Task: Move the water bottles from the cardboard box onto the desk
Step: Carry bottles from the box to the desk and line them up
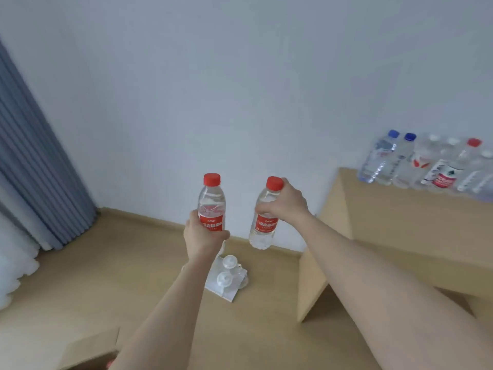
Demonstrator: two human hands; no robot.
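Note:
My left hand [202, 239] grips the lower body of a clear water bottle [211, 201] with a red cap and red label, held upright in the air. My right hand [285, 202] holds a second red-capped bottle [262, 231] by its shoulder, slightly tilted, to the right of the first. Both hang above the floor, left of the light wooden desk [400, 217]. A corner of the cardboard box [88, 351] shows at the bottom left; its inside is hidden.
Several water bottles [426, 166] with blue, white and red caps stand in a row at the back of the desk against the white wall. A plastic-wrapped pack of white-capped bottles [226, 279] lies on the wooden floor below my hands. A blue curtain [34, 156] hangs at the left.

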